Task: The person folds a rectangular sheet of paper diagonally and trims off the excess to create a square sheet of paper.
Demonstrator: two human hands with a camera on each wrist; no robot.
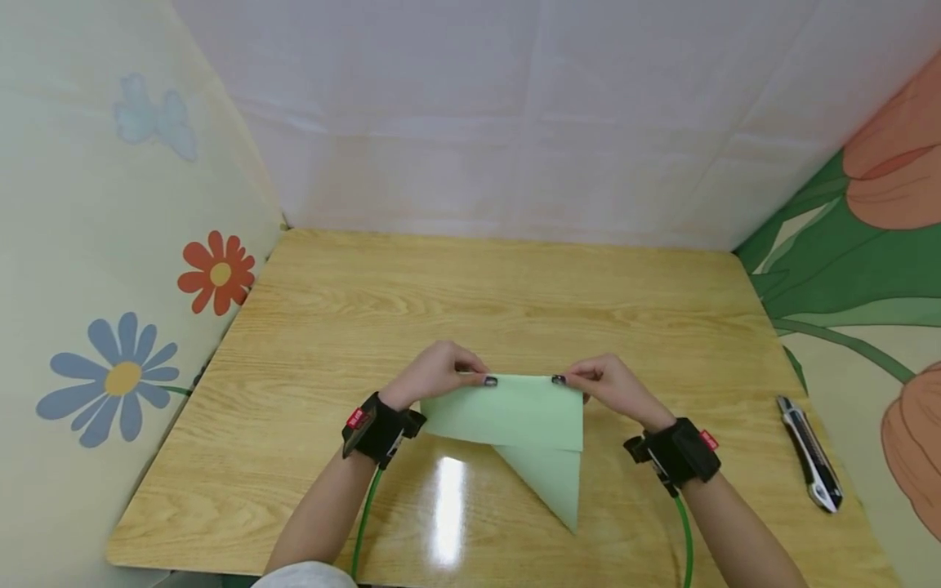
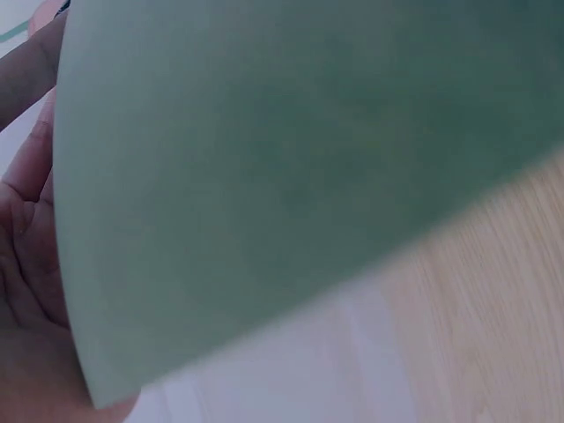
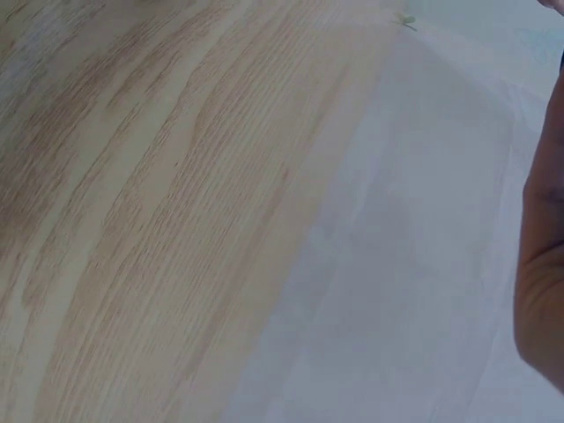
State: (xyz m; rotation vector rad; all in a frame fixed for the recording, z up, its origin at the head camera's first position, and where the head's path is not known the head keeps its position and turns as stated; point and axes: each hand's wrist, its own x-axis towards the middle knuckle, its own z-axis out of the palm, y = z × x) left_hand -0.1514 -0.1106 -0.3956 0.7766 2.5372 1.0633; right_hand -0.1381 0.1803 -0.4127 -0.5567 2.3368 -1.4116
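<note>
A folded sheet of light green paper (image 1: 507, 412) is held up by its top edge between both hands. A triangular flap (image 1: 551, 482) of it hangs down at the lower right, tapering to a point. My left hand (image 1: 443, 371) pinches the edge on the left, thumb on the near face. On the right, my right hand (image 1: 606, 382) pinches the same edge near the corner. In the left wrist view the paper (image 2: 264, 176) fills most of the picture and covers part of the left hand (image 2: 31, 256). Only a sliver of the right hand (image 3: 542, 256) shows in the right wrist view.
A utility knife (image 1: 810, 453) lies near the right edge of the wooden table (image 1: 515, 302). Behind the table hangs a white cloth (image 1: 515, 122). Flower-patterned panels (image 1: 44, 245) stand at both sides. Green cables (image 1: 363, 523) run from the wrist straps.
</note>
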